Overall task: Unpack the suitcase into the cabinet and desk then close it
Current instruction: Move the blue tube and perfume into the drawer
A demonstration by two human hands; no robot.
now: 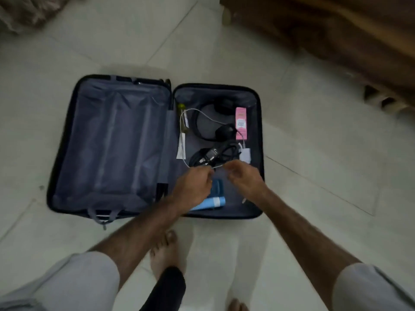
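Observation:
A dark suitcase (67, 140) lies open flat on the floor; its left half holds nothing but grey lining. The right half holds black headphones (208, 122), a pink box (241, 123), a black adapter with coiled cord (208, 157), a white charger plug (245, 154), a green-handled tool (184, 118), a blue tube (211, 203) and a dark blue item (217, 187). A thin white cable (197, 113) runs across them. My left hand (194, 187) and my right hand (243, 176) both pinch that cable above the near end of the right half.
Wooden furniture (336, 37) stands at the upper right on short legs. Pale floor tiles (314, 153) surround the suitcase. My bare feet (166, 250) stand just in front of its near edge. A blurred fabric shape (24, 12) sits at the upper left.

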